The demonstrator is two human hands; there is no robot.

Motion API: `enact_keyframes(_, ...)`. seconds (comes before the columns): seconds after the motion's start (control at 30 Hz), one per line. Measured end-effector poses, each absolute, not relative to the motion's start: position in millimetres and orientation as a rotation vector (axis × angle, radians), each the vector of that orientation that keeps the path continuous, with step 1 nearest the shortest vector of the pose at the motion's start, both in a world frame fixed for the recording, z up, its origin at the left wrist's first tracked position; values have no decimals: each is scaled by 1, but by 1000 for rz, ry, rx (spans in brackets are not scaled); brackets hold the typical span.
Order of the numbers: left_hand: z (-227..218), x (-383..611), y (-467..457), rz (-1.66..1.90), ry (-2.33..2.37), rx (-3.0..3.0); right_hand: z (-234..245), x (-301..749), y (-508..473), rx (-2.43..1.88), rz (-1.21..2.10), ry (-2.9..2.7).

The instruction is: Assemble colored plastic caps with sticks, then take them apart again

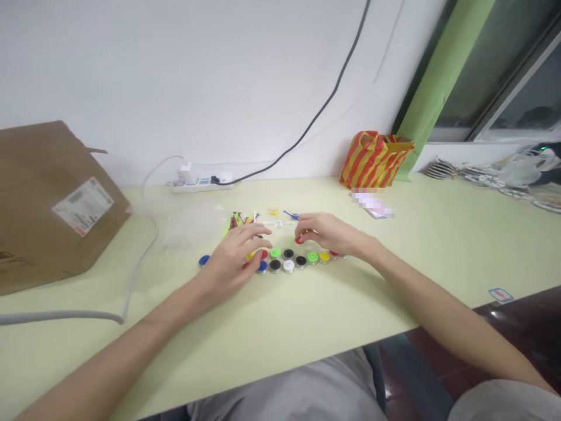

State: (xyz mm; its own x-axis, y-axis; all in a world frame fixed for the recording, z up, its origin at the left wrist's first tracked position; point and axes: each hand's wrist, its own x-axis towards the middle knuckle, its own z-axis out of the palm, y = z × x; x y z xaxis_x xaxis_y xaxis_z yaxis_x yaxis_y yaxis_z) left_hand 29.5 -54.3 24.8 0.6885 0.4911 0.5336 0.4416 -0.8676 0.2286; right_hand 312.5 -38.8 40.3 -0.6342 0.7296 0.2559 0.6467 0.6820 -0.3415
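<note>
Two rows of small round coloured discs [288, 260] lie on the pale yellow-green table [280, 316]: green, black, white, yellow, red and blue ones. My left hand [234, 257] lies flat over the left end of the rows, fingers stretched out. My right hand [326, 233] hovers at the right end, fingers pinched on a red disc [298, 240]. A single blue disc [204, 260] sits apart to the left. Thin coloured sticks [241, 220] and small white pieces lie just behind the rows.
A brown cardboard box [48, 199] stands at the left. A white power strip [201, 182] with a black cable lies by the wall, and a grey cord [131, 280] loops over the table. A red-and-yellow striped bag [374, 158] sits at the back right.
</note>
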Motion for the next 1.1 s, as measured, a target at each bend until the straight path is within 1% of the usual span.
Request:
enact_keyframes(0.13, 24, 36, -61, 610, 602, 3011, 39, 313, -36, -1141, 340, -2581)
enact_keyframes(0.23, 21, 41, -66, 481, 570, 3090, 37, 312, -37, -1135, 354, -2626)
enact_keyframes(0.5, 20, 40, -62, 486, 561, 3102, 40, 309, -41, -1175, 396, -2630)
enact_keyframes(0.9, 18, 39, -60, 462, 580, 3121, 44, 310, -42, -1125, 436, -2677)
enact_keyframes(1.0, 17, 39, -59, 449, 595, 3119, 42, 311, -43, -1108, 356, -2664)
enact_keyframes(1.1, 16, 39, -59, 442, 609, 3116, 35, 312, -39, -1167, 185, -2559)
